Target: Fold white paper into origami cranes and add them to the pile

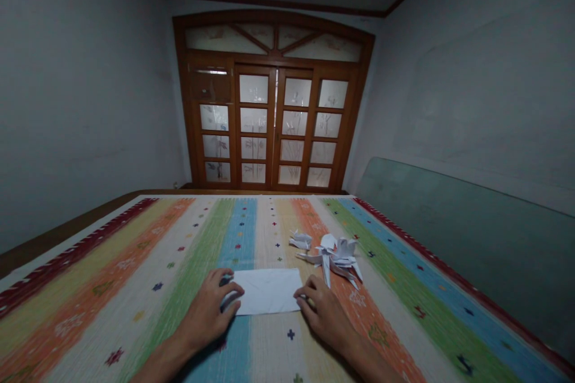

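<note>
A folded white sheet of paper point(268, 290) lies flat on a striped, many-coloured cloth point(135, 287). My left hand point(209, 311) rests on the sheet's left end, its fingers curled over the edge and pressing it down. At the right end my right hand point(324, 313) pinches the lower right corner with its fingertips together. Just beyond my right hand lies a pile of folded white paper figures point(338, 256), and a smaller folded piece point(300, 240) sits to the left of that pile.
The striped cloth covers a wide flat surface with a wooden edge point(67, 230) on the left. A green glass panel point(467, 239) leans along the right wall. Wooden doors with frosted panes point(272, 131) stand at the far end.
</note>
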Motion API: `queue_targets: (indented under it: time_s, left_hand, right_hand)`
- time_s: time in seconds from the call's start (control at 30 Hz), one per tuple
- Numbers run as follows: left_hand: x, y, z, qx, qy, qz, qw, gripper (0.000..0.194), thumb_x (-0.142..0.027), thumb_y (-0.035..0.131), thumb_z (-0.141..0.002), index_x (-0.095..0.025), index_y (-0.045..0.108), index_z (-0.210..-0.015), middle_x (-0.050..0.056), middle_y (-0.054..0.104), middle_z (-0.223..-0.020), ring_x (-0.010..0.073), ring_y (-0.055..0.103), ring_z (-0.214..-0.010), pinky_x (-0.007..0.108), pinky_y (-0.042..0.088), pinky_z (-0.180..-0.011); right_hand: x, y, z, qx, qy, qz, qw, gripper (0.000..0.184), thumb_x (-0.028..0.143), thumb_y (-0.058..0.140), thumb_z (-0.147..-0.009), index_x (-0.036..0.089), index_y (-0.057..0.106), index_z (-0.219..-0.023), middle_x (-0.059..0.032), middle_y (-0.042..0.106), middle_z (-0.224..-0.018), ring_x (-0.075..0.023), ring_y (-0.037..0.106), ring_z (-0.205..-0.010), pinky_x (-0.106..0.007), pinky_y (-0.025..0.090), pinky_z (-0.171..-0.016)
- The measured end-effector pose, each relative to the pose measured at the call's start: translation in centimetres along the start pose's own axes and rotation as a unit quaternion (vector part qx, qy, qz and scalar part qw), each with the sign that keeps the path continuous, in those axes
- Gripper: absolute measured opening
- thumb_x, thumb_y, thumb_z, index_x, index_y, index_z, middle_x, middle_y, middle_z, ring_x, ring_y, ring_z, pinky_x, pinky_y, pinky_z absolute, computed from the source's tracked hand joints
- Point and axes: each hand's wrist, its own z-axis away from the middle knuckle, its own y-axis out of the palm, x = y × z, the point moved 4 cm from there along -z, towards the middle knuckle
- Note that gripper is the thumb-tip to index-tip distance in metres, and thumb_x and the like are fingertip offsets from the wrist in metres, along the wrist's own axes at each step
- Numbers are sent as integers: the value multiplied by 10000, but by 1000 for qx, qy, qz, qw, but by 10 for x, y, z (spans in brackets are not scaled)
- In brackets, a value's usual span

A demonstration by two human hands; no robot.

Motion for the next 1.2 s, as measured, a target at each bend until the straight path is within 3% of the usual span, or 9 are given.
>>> queue_targets:
  time_s: [0.1,0.2,0.47,0.73,0.93,1.03,1.13,1.2]
  left_hand:
    - [2,6,3,48,47,16,998,390,-334,729,-818,-290,713,-1206,128,580,-1446,368,491,-1349,574,389,-1129]
    - [6,9,6,76,53,2,996,478,-373,740,-825,-309,666,-1292,128,562,-1485,384,465,-1379,609,369,-1139]
    - [-6,-1,4,52,105,-45,992,240,-373,659,-929,-368,747,-1152,64,703,-1284,333,576,-1227,558,449,-1047]
    - [-27,9,4,24,192,7,981,211,-276,538,-1016,-244,740,-963,57,770,-1031,252,662,-1040,399,522,-928]
    - [-42,13,11,40,181,53,981,199,-300,559,-1012,-235,732,-938,42,773,-887,200,713,-820,296,533,-757]
    - [-45,17,15,49,174,59,982,179,-292,581,-998,-243,741,-936,37,780,-871,200,723,-798,284,529,-726]
    - [-40,20,16,50,151,91,983,157,-262,619,-964,-269,727,-1077,34,790,-914,213,736,-845,300,548,-769]
    - [-33,20,15,42,118,119,985,302,-230,638,-929,-298,679,-1220,36,792,-1011,221,738,-922,322,558,-845]
  right_hand:
    - [5,-3,0,-1,-8,2,1000,124,220,653,-893,192,715,-997,-82,597,-1051,-233,606,-984,-352,496,-889]
    - [6,-3,1,-9,-19,9,1000,159,193,712,-847,188,701,-1006,-93,582,-1116,-247,586,-1037,-370,488,-930]
    - [11,0,1,-12,-45,29,999,156,140,614,-889,187,682,-1022,-111,599,-1145,-267,556,-1088,-415,469,-965]
    - [32,7,11,30,-101,11,994,191,185,660,-877,237,668,-1060,-79,609,-1219,-251,548,-1137,-390,447,-1002]
    - [40,16,16,67,-118,-1,991,270,266,742,-845,246,678,-1106,-79,621,-1231,-251,564,-1122,-369,465,-967]
    - [40,20,18,68,-127,-4,989,177,270,721,-873,249,697,-1047,-63,648,-1171,-232,588,-1071,-345,472,-919]
    - [40,23,18,57,-142,-5,988,87,229,660,-908,234,714,-977,-65,668,-1119,-220,608,-1023,-331,476,-874]
    - [40,24,16,47,-146,-8,988,78,212,650,-907,224,717,-945,-65,677,-1089,-218,615,-1002,-329,475,-860]
